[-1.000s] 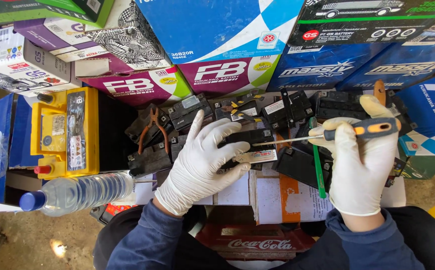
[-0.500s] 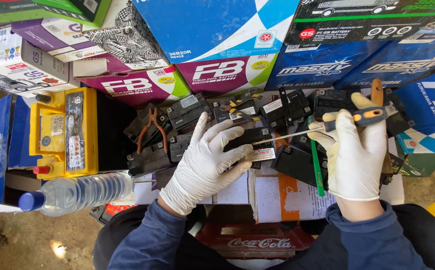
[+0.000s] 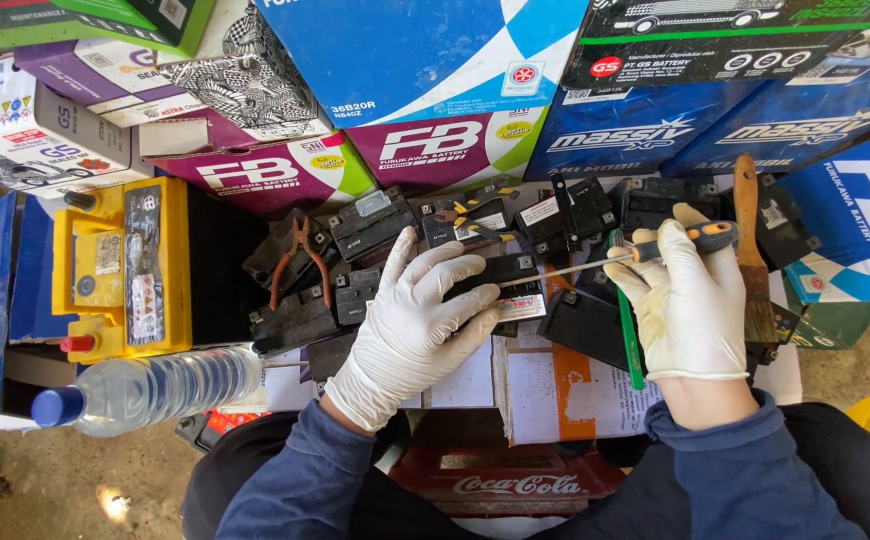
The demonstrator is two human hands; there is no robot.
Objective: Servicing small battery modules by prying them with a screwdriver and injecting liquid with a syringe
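Note:
My left hand (image 3: 417, 322), in a white glove, lies flat with spread fingers on a small black battery (image 3: 511, 283) in the middle of the pile. My right hand (image 3: 688, 303), also gloved, grips a screwdriver (image 3: 645, 252) with an orange and black handle. Its thin metal shaft points left and its tip rests on the small black battery beside my left fingertips. Several other small black batteries (image 3: 375, 225) lie packed around both hands.
A yellow battery (image 3: 123, 266) stands at the left, with a clear water bottle (image 3: 150, 388) in front of it. Orange-handled pliers (image 3: 301, 258) lie on the pile. A wooden-handled brush (image 3: 751, 255) and a green stick (image 3: 628, 320) flank my right hand. Coloured battery cartons (image 3: 425, 70) are stacked behind.
My right hand has lifted slightly and tilted the screwdriver, so the handle sits higher. My left hand stays on the battery, with its fingers shifted a little.

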